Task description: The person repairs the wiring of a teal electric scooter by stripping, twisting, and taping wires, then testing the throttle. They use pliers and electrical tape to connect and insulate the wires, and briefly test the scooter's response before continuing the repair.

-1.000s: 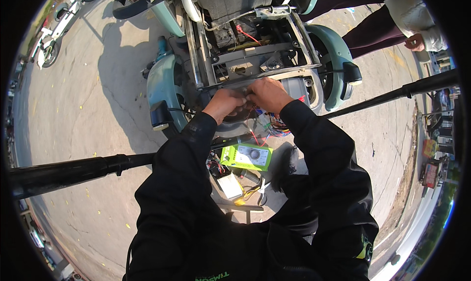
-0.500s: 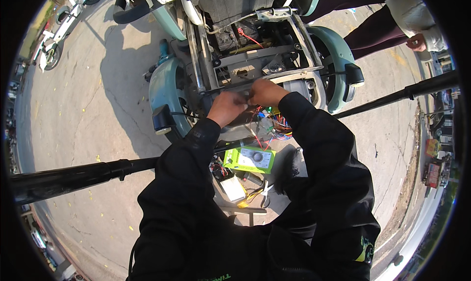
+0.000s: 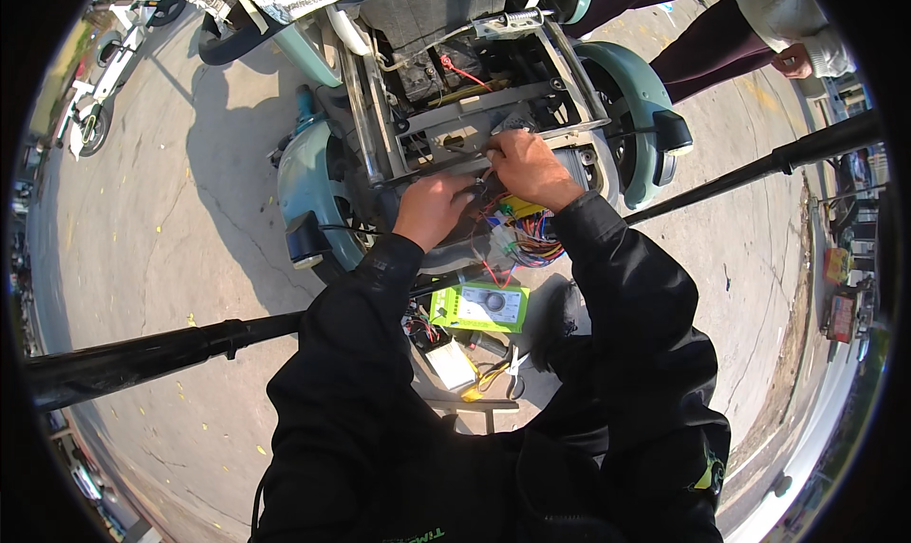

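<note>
Over the rear of an open vehicle frame (image 3: 454, 116), my left hand (image 3: 432, 211) is closed with thumb and fingertips pinched on a thin wire. My right hand (image 3: 533, 169) is closed just to the right and a little farther off, its fingertips also on thin wire. The fingers hide most of what they hold. Below my right hand hangs a bundle of coloured wires (image 3: 537, 243) with connectors, beside a yellow part (image 3: 520, 206). Red test leads run down toward a green-cased meter with a dial (image 3: 489, 305) on the ground.
Scissors (image 3: 514, 372), a white box (image 3: 450, 365) and loose wires lie near my feet. Teal fenders (image 3: 313, 187) flank the frame. A black pole (image 3: 180, 350) crosses on the left, another (image 3: 759, 165) on the right. A person (image 3: 721, 45) stands at the far right.
My right hand has turned and opened a small gap from my left hand, which stays low at the left. The view has shifted slightly. More of the wire bundle and yellow part shows.
</note>
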The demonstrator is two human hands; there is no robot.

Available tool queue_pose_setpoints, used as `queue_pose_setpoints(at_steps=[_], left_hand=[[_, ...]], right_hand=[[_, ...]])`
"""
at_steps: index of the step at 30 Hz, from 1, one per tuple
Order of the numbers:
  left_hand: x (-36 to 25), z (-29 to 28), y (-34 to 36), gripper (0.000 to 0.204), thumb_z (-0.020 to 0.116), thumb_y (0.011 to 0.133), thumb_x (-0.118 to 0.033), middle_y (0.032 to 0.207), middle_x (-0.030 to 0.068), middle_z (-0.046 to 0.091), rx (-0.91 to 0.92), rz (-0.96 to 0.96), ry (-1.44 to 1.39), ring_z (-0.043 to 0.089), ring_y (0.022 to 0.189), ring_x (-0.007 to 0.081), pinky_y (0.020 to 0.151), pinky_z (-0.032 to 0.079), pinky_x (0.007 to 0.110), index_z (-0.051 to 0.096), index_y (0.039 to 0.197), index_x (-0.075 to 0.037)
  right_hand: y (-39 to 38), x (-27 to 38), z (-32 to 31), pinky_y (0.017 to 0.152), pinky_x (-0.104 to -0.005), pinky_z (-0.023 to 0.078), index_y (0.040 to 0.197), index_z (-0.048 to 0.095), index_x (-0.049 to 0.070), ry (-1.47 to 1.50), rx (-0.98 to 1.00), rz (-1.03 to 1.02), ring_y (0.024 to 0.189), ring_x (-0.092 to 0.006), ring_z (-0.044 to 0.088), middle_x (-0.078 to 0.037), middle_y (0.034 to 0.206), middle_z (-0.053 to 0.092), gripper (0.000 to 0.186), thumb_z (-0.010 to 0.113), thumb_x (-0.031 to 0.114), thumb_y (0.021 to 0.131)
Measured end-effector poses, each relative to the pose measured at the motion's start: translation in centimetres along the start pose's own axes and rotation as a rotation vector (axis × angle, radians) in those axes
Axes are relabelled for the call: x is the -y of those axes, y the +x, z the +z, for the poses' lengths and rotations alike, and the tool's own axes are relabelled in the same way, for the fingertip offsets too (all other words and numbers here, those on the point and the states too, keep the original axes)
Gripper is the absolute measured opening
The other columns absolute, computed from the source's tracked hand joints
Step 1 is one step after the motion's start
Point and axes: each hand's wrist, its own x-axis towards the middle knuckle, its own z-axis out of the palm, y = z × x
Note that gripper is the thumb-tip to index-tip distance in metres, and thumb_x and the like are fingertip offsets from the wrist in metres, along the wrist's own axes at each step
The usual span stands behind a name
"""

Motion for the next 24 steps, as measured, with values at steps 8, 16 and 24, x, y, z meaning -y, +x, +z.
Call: queue_pose_setpoints(at_steps=[8,16,24], left_hand=[[-0.6,-0.9,0.9,0.016,0.067,0.091,-0.015,0.089,0.0215,0.071,0.321,-0.161,0.114,0.067,0.085,0.0427,0.076,0.054,0.046,0.075,0.1,-0.005],[-0.1,-0.3,1.8,0.025,0.081,0.084,-0.022,0.083,0.0111,0.077,0.316,-0.561,-0.446,0.073,0.078,0.0158,0.073,0.056,0.029,0.077,0.094,0.001],[-0.1,-1.2,1.0,0.025,0.08,0.09,-0.024,0.089,0.0034,0.072,0.404,-0.805,-0.791,0.066,0.077,0.0095,0.07,0.054,0.024,0.071,0.098,-0.002]], right_hand=[[-11.7,-0.6,-5.2,0.07,-0.0217,0.046,0.116,0.07,-0.001,0.792,-0.59,0.176,0.081,-0.0071,0.059,-0.002,0.093,0.07,0.023,0.058,0.013,0.103],[-15.1,-4.2,-2.9,0.066,-0.0206,0.045,0.114,0.071,0.001,1.021,-0.629,0.298,0.079,-0.0064,0.062,-0.004,0.103,0.073,0.021,0.06,0.015,0.103],[-16.4,-2.9,-3.0,0.068,-0.0204,0.043,0.115,0.071,0.0,0.997,-0.507,0.338,0.08,-0.006,0.061,-0.003,0.097,0.071,0.022,0.061,0.014,0.102]])
